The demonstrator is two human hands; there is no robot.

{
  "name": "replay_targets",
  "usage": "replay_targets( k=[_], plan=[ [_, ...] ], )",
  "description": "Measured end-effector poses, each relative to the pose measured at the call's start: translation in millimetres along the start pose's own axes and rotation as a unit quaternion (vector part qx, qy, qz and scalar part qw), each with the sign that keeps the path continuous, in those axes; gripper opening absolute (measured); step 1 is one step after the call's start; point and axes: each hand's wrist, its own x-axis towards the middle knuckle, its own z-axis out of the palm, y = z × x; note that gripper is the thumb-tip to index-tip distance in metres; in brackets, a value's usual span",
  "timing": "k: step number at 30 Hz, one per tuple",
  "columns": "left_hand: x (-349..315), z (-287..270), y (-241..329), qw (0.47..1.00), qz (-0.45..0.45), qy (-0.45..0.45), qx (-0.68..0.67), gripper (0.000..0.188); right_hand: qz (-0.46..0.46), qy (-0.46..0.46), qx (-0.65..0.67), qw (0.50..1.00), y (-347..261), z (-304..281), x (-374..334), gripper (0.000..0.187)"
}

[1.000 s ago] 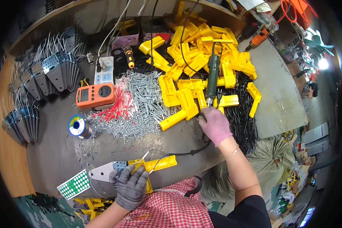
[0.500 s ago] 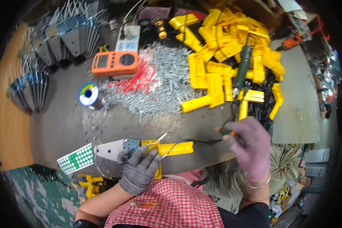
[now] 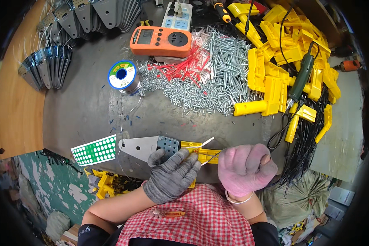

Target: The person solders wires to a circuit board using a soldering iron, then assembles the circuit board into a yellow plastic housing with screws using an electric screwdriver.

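Note:
My left hand [image 3: 172,174], in a grey glove, holds down a yellow plastic handle half [image 3: 209,156] at the table's front edge. A tapered grey metal plate [image 3: 141,148] with a perforated bluish end joins the handle, and my thumb lies by that end. White-sleeved wire ends [image 3: 208,142] stick out beside my fingertips. Just right of the handle, my right hand [image 3: 247,168], in a pink glove, is closed in a fist. A thin wire runs from the handle towards it; what the fist grips is hidden.
A solder spool [image 3: 122,74], a heap of screws [image 3: 221,69] and an orange meter [image 3: 160,41] lie beyond. Yellow handle parts [image 3: 270,98] and a green electric screwdriver [image 3: 302,76] are at the right, above black cords [image 3: 301,151]. A green-and-white dotted sheet [image 3: 95,150] lies at left.
My right hand has come left and closed into a fist beside the handle; the green-and-orange item at its fingertips no longer shows. My left hand stays on the handle. The whole view has shifted.

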Motion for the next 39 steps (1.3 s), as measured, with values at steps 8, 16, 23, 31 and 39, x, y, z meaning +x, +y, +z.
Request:
replay_targets(
  k=[8,16,23,31,39],
  plan=[
    [0.3,1.4,-0.3,0.999,0.016,0.028,0.003,0.033,0.014,-0.06,-0.088,0.994,4.8,0.7,8.4,0.037],
    [83.6,-127.9,-32.0,0.982,0.058,0.121,-0.13,0.017,0.024,-0.309,-0.493,0.813,-18.4,25.7,46.4,0.023],
    [107.4,-82.2,-18.5,0.938,0.054,0.053,-0.339,0.044,-0.078,-0.156,-0.464,0.868,17.2,19.0,14.4,0.038],
    [113.9,-91.0,11.4,0.977,0.112,0.05,-0.172,0.052,-0.208,-0.273,-0.559,0.755,-3.0,23.9,21.2,0.018],
    [95.7,-87.3,-74.5,0.96,0.001,0.025,-0.277,0.056,-0.074,-0.324,-0.44,0.835,-54.8,65.5,65.0,0.007]
  ],
)
